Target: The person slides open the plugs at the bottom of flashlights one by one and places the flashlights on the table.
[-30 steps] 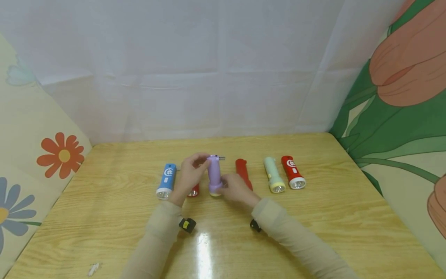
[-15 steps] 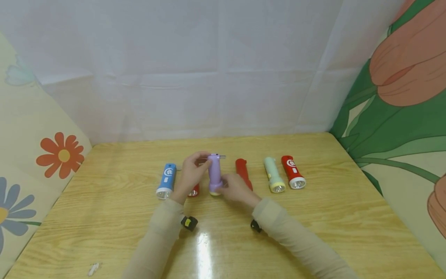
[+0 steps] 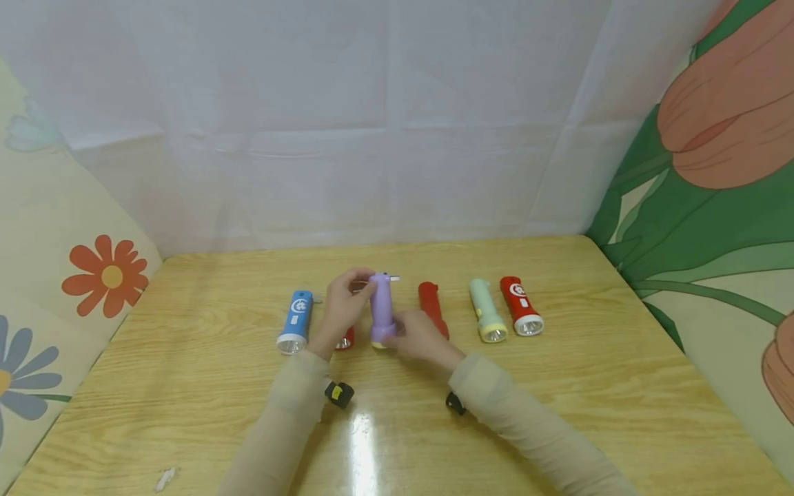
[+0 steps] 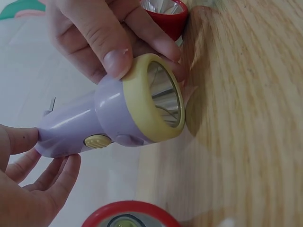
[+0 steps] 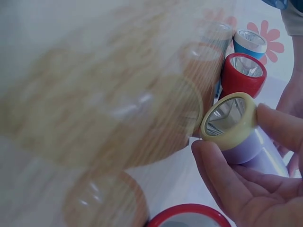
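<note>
On the wood-grain surface [image 3: 403,451], a blue flashlight [image 3: 296,320] lies left of the purple flashlight [image 3: 381,306], which tilts tail-up between the left hand [image 3: 340,308], pinching its tail, and the right hand [image 3: 423,336], gripping its head. A slack pinch could drop it against the plain red flashlight [image 3: 431,305] just right.
</note>
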A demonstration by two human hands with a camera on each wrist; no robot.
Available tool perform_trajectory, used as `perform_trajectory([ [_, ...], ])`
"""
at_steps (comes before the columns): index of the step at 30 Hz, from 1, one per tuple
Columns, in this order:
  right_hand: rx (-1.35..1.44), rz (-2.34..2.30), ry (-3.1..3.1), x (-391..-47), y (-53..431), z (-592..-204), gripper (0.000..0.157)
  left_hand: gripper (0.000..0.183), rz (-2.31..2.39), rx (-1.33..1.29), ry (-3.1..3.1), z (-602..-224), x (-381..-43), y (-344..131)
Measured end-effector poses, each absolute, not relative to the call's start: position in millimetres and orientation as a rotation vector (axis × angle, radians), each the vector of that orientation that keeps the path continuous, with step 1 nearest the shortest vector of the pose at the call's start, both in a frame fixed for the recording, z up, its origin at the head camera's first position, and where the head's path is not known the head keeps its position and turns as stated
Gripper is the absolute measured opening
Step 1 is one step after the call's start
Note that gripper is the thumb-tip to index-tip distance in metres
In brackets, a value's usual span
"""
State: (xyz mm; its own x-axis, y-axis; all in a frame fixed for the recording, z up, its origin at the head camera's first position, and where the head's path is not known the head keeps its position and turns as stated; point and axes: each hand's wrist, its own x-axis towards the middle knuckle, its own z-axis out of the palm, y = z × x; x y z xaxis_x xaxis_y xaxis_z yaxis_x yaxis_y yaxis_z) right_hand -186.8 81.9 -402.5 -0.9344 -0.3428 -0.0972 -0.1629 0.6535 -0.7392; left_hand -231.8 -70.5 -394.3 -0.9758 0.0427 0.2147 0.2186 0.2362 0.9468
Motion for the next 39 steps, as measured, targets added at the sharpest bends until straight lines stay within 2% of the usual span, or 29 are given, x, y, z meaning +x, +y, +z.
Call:
perform_trajectory([
  [13,-0.402,-1.095,2.683,-184,81,-400,0.031,0.023,-1.797,-0.134,-2.469,-399,-239,-71],
  [39,-0.419,-1.129,2.663,-184,81,-402,0.022,0.03,-1.794,-0.085,-2.59,-401,-248,-66],
])
